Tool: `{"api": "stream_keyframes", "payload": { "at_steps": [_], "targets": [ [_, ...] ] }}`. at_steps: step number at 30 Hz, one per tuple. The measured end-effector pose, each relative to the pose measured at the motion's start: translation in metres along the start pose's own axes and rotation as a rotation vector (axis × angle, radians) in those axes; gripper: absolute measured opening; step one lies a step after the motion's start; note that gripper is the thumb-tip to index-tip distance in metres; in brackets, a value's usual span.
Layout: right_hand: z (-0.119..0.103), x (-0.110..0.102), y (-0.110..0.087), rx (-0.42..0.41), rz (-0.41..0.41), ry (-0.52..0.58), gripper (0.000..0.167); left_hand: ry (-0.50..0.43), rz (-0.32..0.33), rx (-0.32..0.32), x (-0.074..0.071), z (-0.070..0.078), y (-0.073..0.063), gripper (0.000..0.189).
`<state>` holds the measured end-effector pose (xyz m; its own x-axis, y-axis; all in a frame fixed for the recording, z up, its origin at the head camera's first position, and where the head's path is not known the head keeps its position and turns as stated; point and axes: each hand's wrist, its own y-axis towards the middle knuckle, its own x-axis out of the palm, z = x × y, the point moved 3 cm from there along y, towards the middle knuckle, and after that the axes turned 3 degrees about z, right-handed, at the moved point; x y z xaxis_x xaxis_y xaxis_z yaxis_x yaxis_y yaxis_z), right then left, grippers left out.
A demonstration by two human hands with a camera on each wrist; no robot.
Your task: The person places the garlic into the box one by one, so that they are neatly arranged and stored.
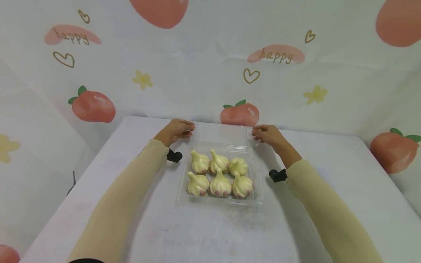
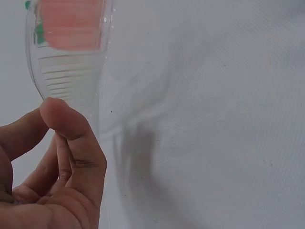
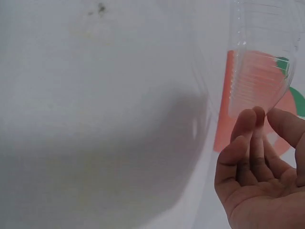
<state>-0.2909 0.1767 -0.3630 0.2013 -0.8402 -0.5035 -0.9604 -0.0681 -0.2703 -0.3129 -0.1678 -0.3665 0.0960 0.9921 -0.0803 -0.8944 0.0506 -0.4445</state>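
Observation:
A clear plastic clamshell box (image 1: 219,201) lies in the middle of the table, its hinged lid (image 1: 221,136) raised at the far side. Inside its base sit several garlic bulbs (image 1: 220,184) in two rows, pale yellow with pinkish bases. My left hand (image 1: 175,131) pinches the lid's left corner between thumb and fingers; the left wrist view has that ribbed lid edge (image 2: 69,71) rising above the fingertips. At the opposite corner my right hand (image 1: 268,135) pinches the lid, and the right wrist view has the clear corner (image 3: 259,81) right at the fingertips.
The white table (image 1: 204,233) runs back to a cloth backdrop (image 1: 197,73) printed with peaches, flowers and lettering. Black wrist mounts (image 1: 174,156) stick out from both cream sleeves (image 1: 121,204). The forearms flank the box on either side.

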Motion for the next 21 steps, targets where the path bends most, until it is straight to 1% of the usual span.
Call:
{"api": "stream_keyframes", "payload": {
  "at_steps": [2,4,6,8,11,14,17,21],
  "targets": [
    [-0.005,-0.001,-0.002,-0.021,0.006,0.009,0.047,0.002,0.004,0.025,-0.002,0.003,-0.003,0.042],
    [-0.008,-0.001,-0.005,-0.027,0.013,0.008,0.049,0.008,-0.007,0.044,-0.003,0.005,-0.007,0.044],
    [-0.011,0.0,-0.007,-0.024,0.011,0.003,0.05,0.016,-0.012,0.041,-0.005,0.005,-0.012,0.044],
    [-0.01,0.0,-0.01,-0.019,0.005,0.005,0.049,0.026,-0.016,0.025,-0.005,0.003,-0.014,0.045],
    [-0.013,0.001,-0.012,-0.04,0.003,0.026,0.049,0.045,0.002,0.029,-0.007,0.002,-0.018,0.045],
    [-0.018,-0.002,-0.013,-0.067,0.021,0.032,0.048,0.054,0.02,0.071,-0.007,0.008,-0.021,0.045],
    [-0.023,-0.007,-0.014,-0.099,0.05,0.034,0.048,0.055,0.031,0.126,-0.004,0.015,-0.024,0.045],
    [-0.029,-0.015,-0.017,-0.139,0.073,0.05,0.048,0.049,0.058,0.18,-0.002,0.022,-0.029,0.044]
  ]
}}
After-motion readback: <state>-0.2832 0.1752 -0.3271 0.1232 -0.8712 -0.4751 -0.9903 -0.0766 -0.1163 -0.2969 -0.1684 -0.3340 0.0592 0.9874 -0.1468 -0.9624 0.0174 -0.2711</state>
